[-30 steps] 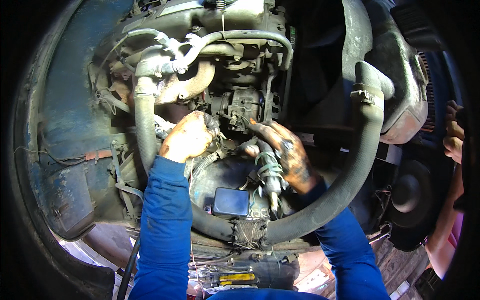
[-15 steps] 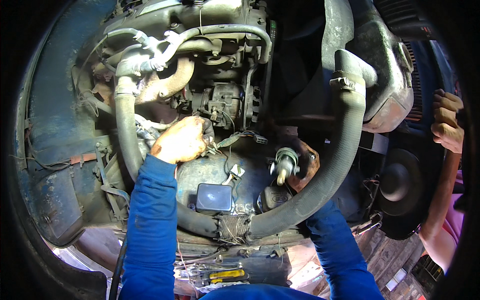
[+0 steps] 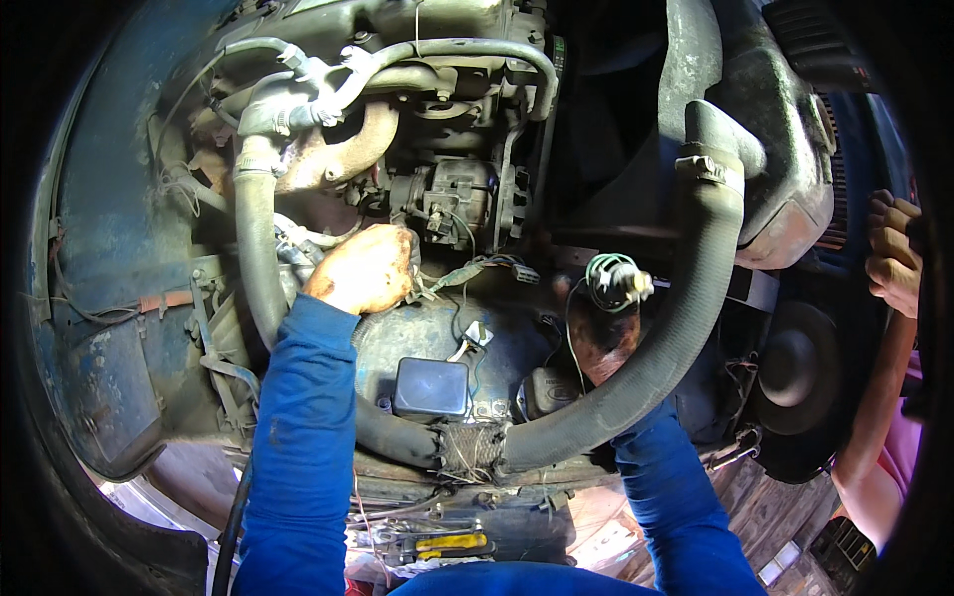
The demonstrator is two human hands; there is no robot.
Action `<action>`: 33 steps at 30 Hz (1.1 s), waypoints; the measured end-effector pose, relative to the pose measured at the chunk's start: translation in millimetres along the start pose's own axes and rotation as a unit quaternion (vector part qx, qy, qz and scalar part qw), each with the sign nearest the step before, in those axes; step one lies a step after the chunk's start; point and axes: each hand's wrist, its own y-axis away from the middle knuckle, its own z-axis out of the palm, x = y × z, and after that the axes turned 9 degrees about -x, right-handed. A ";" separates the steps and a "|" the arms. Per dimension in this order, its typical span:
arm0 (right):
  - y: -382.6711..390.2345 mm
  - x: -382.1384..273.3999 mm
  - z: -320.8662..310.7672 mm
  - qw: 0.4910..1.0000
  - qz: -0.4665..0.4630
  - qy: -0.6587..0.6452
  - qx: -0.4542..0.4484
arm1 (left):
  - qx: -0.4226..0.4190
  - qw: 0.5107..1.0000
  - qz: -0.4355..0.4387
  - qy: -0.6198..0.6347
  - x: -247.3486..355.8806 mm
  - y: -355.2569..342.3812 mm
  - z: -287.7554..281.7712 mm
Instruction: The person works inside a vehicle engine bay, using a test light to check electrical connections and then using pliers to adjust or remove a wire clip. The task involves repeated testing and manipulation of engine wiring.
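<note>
Holding: right hand (image 3: 606,338), one wire-wrapped cylinder (image 3: 622,282) | left hand (image 3: 366,268) curled (contents hidden) | one rectangular box (image 3: 431,385)

Floor: rough brown-grey surface (image 3: 765,497), visible to me at lower right; brightly lit pale patch (image 3: 601,521) beside it.
Left wall: scuffed, blue-painted sheet-metal panel (image 3: 114,199).
Light: hard white across left and centre; deep shadow right of upper centre.

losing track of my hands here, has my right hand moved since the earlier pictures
Yes, to the right: judged against the dark blue box, the right hand now sits farther to its right than before.
</note>
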 end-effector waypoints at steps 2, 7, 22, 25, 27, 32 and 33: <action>-6.0 -2.8 -5.0 0.994 -0.027 -0.102 -0.007 | -0.043 0.998 0.006 0.033 3.8 -2.6 -7.4; -13.4 -11.7 -8.8 0.997 -0.019 0.020 -0.068 | -0.094 0.987 0.014 0.131 24.2 -4.7 -33.8; -38.7 -45.2 4.1 0.879 0.098 -0.421 -0.202 | -0.058 0.925 0.120 0.356 41.9 -6.8 -38.2; -46.7 -46.9 3.8 0.842 0.131 -0.468 -0.233 | -0.080 0.901 0.116 0.412 40.2 -7.4 -41.2; -54.2 -48.9 5.6 0.856 0.076 -0.458 -0.228 | -0.080 0.912 0.100 0.390 36.0 -6.6 -43.4; -72.1 -57.6 11.6 0.856 0.027 -0.461 -0.231 | -0.023 0.864 0.082 0.496 22.9 -3.2 -45.0; -73.6 -59.3 12.4 0.849 -0.017 -0.478 -0.226 | 0.010 0.879 0.090 0.468 19.1 -1.8 -47.1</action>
